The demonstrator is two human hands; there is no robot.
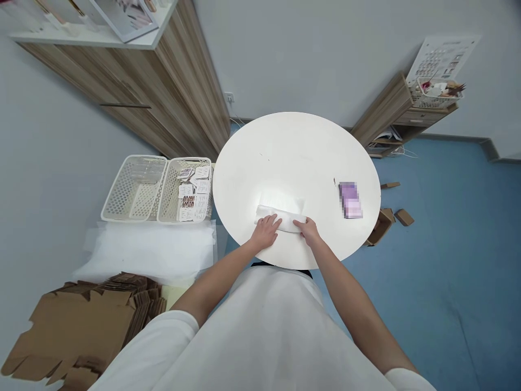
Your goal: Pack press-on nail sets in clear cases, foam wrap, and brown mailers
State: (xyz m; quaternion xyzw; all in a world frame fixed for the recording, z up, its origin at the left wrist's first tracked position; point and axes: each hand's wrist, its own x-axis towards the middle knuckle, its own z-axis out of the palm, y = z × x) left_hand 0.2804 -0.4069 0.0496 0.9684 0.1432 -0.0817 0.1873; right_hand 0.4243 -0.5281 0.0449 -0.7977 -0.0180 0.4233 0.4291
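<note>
A white sheet of packing foam (287,222), folded into a long flat bundle, lies near the front edge of the round white table. My left hand (266,232) rests on the bundle's left part, its fingers apart and laid over the top. At the other end, my right hand (309,231) pinches the bundle between thumb and fingers. Whatever the foam may be wrapped around is hidden. To the right on the tabletop lies a purple and pink item (350,200), blurred by pixelation.
Two white baskets (134,187) stand left of the table (293,146); the nearer one holds printed cards (194,190). Below them are a stack of white foam sheets (150,247) and flattened cardboard boxes (81,326). An open carton (380,227) sits on the floor at right.
</note>
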